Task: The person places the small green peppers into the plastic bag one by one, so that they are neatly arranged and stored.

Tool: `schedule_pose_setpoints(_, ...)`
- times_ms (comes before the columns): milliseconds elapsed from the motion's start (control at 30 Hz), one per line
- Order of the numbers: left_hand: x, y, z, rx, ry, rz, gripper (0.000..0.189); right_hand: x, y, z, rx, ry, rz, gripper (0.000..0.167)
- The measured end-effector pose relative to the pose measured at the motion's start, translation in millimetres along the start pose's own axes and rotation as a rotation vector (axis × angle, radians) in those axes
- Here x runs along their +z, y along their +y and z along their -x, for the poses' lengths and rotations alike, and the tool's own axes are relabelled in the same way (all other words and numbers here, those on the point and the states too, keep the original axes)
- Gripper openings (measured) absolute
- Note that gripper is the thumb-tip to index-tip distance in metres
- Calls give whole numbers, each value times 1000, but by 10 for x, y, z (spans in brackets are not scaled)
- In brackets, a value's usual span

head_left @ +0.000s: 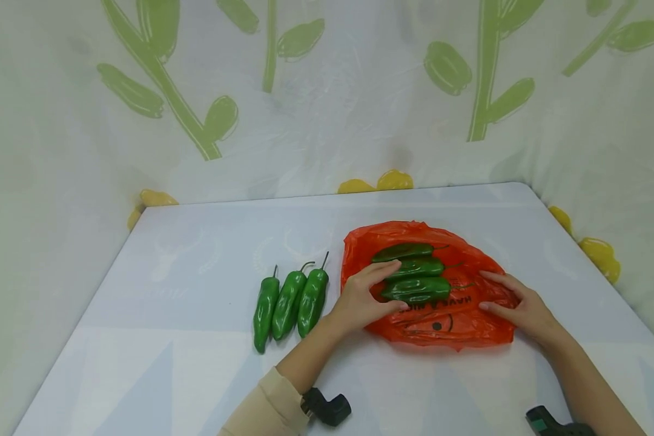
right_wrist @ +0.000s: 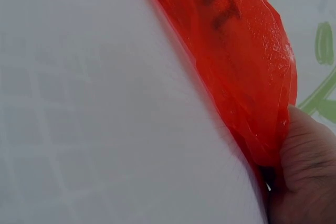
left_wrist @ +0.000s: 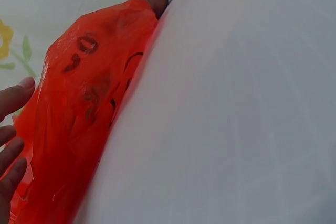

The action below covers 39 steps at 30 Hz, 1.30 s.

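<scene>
At the left, three green peppers [head_left: 287, 306], glossy, long and tapered with thin stems, are set side by side on the smooth, pale tabletop [head_left: 169, 290]. Next, the left hand [head_left: 362, 300] is held with thumb and fingers spread wide at the left ends of three more peppers [head_left: 421, 267]; nothing is gripped by it. These are laid crosswise, stems rightward, on top of a crinkled red plastic bag [head_left: 474, 257] printed in black. The bag's right edge is touched by the right hand [head_left: 525, 309], its fingers and thumb parted, nothing pinched. Broad room is left between the loose peppers and the table's left edge, less between bag and far edge, where a leaf-patterned cloth [head_left: 349, 121] is hung.
</scene>
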<state>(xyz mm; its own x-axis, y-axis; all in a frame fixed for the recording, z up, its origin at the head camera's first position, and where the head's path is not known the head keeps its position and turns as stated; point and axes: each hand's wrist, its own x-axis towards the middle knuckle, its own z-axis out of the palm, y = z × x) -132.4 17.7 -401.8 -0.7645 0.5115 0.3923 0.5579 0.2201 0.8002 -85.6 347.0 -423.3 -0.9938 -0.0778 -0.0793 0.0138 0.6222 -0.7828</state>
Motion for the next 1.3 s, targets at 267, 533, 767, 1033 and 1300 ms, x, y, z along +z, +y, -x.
schedule_pose_setpoints(267,-60,-20,44,1,2,-13,70,-21,8,-5,10,-11,-13,63)
schedule_pose_setpoints(533,-133,-18,86,-3,14,-21,74,-19,9,-3,-6,-3,-12,61)
schedule_pose_setpoints(767,-180,-61,142,45,45,-29,72,6,15,-3,-18,6,-19,60)
schedule_pose_setpoints(1033,-237,-28,207,36,53,-54,73,-20,0,8,16,1,-2,62)
schedule_pose_setpoints(1300,-306,16,292,12,56,-71,71,-20,-14,1,33,-12,-33,65)
